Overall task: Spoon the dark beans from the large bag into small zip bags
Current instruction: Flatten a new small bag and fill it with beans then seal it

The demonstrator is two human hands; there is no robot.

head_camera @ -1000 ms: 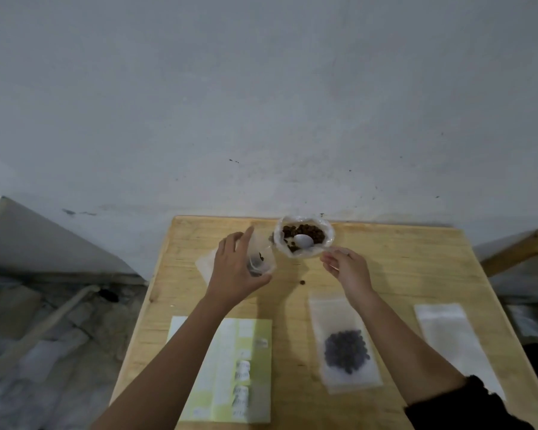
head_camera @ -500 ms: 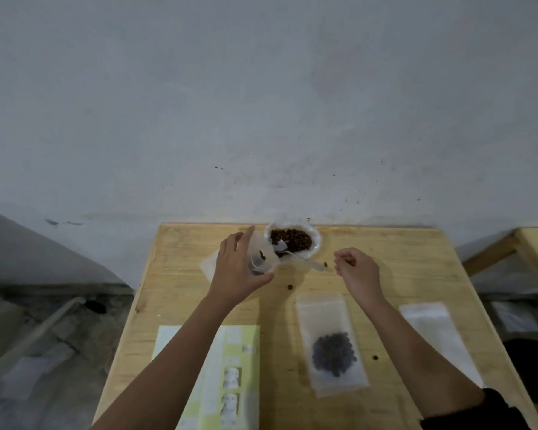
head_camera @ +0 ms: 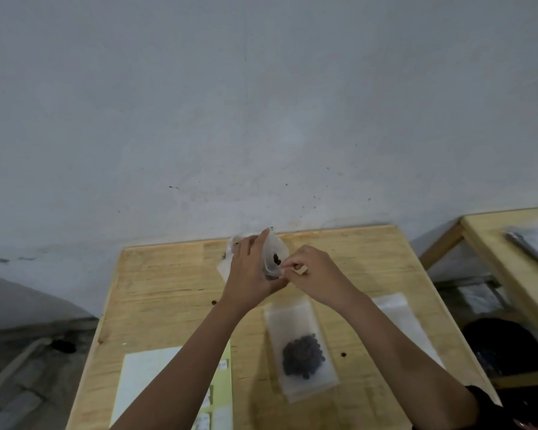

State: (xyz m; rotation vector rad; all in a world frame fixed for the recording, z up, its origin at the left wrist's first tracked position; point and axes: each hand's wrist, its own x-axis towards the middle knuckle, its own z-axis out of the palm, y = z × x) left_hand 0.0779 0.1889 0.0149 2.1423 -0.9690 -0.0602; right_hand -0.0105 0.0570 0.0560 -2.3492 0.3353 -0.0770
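My left hand (head_camera: 249, 274) holds a small clear zip bag (head_camera: 275, 252) upright above the far middle of the wooden table (head_camera: 168, 283); a few dark beans show inside it. My right hand (head_camera: 311, 274) meets it from the right and pinches the bag's edge with curled fingers. Crumpled white plastic (head_camera: 225, 265) peeks out behind my left hand; I cannot tell whether it is the large bag. The spoon is out of sight. A second zip bag (head_camera: 302, 346) with a clump of dark beans lies flat in front of my right wrist.
An empty zip bag (head_camera: 398, 311) lies to the right, partly under my right forearm. A white and yellow-green sheet (head_camera: 156, 383) lies near left. Loose beans (head_camera: 213, 302) dot the wood. The wall is just behind the table. Another table (head_camera: 510, 249) stands on the right.
My right hand left the spoon in the large bag and came over to the small bag in my left hand. The view swung left, so the table sits further right.
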